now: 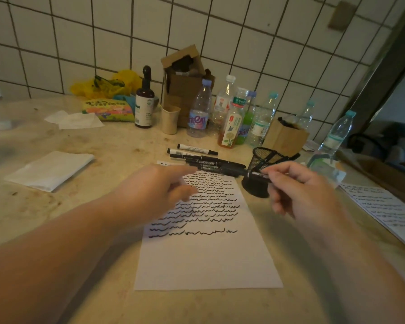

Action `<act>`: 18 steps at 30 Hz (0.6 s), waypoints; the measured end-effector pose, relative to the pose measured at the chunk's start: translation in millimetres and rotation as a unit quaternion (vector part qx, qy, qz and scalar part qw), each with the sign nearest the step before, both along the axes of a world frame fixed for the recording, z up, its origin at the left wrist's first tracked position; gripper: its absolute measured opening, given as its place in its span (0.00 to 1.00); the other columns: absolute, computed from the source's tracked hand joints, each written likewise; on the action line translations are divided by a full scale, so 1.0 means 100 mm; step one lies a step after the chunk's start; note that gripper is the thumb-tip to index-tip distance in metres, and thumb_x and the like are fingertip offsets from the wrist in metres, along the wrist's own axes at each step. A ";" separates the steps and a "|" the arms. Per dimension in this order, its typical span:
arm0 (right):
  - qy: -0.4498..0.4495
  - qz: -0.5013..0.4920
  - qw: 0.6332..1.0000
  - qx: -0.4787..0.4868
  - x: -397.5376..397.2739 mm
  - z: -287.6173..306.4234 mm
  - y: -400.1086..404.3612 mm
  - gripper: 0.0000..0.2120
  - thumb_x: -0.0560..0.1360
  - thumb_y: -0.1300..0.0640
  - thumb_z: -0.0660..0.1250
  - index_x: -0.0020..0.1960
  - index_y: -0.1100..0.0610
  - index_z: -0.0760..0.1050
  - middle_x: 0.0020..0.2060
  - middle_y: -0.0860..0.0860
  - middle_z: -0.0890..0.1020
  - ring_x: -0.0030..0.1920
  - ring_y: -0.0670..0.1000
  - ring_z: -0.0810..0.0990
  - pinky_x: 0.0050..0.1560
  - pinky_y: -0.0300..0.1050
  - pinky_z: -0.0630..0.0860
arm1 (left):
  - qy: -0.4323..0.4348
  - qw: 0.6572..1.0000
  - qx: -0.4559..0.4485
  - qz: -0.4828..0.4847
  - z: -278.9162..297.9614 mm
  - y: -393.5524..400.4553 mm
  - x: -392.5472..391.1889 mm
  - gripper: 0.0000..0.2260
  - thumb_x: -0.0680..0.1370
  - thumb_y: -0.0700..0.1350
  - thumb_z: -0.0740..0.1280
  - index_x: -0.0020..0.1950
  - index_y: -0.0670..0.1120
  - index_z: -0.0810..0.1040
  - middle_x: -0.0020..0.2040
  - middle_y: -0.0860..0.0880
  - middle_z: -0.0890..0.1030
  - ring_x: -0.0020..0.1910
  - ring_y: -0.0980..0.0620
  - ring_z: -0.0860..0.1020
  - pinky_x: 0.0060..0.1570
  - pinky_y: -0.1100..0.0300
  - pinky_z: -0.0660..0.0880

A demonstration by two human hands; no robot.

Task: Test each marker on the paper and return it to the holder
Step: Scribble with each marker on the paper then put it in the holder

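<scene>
Pinched between thumb and fingers of the right hand [299, 190], a marker [258, 175] is held level just in front of the mesh holder [267, 160], its near end hidden by the fingers. The left hand [154, 190], blurred and holding nothing, is spread loosely over the scribbled paper [206, 253]. More markers [197, 152] are laid at the sheet's far edge.

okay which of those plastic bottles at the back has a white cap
The clear bottle with the red and white label, standing just right of the purple-capped bottle. Its cap is white; the other bottles' visible caps are purple or light blue.
</scene>
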State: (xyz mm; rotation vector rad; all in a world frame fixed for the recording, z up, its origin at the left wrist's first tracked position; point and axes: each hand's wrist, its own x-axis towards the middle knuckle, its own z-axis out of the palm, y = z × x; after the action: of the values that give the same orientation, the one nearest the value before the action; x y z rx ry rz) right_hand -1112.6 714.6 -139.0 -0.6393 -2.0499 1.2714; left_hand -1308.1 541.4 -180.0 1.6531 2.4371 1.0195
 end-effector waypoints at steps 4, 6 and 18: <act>0.067 -0.103 0.992 -0.021 0.03 0.10 0.23 0.10 0.82 0.60 0.62 0.51 0.54 0.82 0.29 0.51 0.78 0.32 0.51 0.75 0.34 0.47 0.72 | -0.017 0.999 0.014 0.024 0.00 -0.02 -0.07 0.17 0.79 0.55 0.64 0.68 0.60 0.74 0.38 0.61 0.82 0.35 0.66 0.79 0.37 0.70 0.74; 0.068 -0.144 0.987 -0.013 0.03 0.12 0.32 0.10 0.81 0.61 0.62 0.52 0.55 0.82 0.30 0.51 0.79 0.32 0.51 0.76 0.34 0.47 0.74 | -0.006 1.000 0.005 0.026 -0.01 0.00 -0.08 0.14 0.80 0.54 0.64 0.66 0.60 0.76 0.37 0.60 0.82 0.35 0.67 0.78 0.35 0.72 0.72; -0.122 -0.192 0.965 0.128 -0.44 0.33 0.59 0.15 0.76 0.48 0.70 0.61 0.48 0.73 0.46 0.52 0.84 0.41 0.51 0.82 0.45 0.53 0.81 | -0.010 0.999 -0.023 0.023 -0.09 0.00 -0.13 0.11 0.80 0.52 0.64 0.62 0.61 0.77 0.42 0.57 0.84 0.39 0.58 0.82 0.42 0.59 0.82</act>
State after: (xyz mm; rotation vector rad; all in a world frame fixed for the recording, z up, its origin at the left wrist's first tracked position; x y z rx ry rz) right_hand -1157.0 774.0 -105.9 -1.0498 -2.1018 0.7205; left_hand -1321.6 541.0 -188.6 1.5733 2.4781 0.9736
